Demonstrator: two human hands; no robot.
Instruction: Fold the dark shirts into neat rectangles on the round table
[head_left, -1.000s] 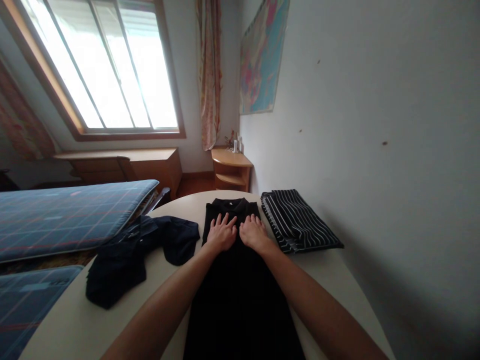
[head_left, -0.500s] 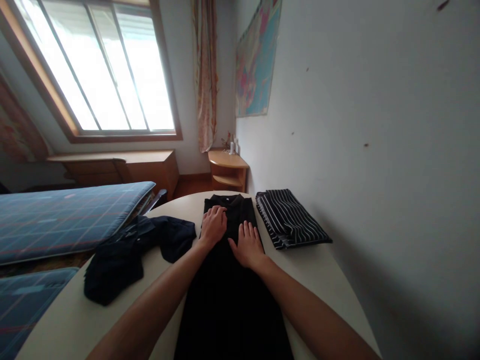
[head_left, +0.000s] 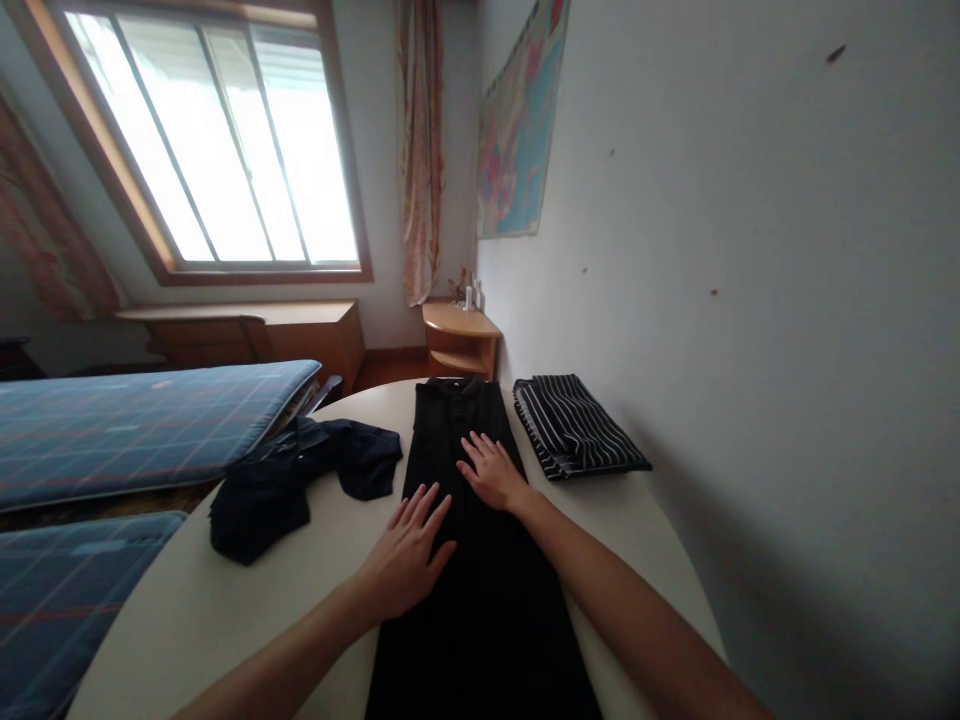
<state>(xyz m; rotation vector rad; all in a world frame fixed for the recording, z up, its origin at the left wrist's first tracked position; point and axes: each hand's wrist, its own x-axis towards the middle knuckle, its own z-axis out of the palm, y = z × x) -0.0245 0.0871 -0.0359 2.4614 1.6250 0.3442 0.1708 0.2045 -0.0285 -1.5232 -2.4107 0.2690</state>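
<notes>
The left forearm (head_left: 292, 645) and right forearm (head_left: 622, 605) are bare and smooth — slender at the wrists (head_left: 527, 503), thickening evenly further back. The left hand (head_left: 401, 560) and right hand (head_left: 493, 478) are bare too — slim fingers (head_left: 437, 515), with ends that look rounded, though too small to be sure.

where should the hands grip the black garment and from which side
Probably its long side edges: left hand from the left, right hand from the right. The black garment lies flat in a long strip, and both edges show in part against the pale table.
</notes>
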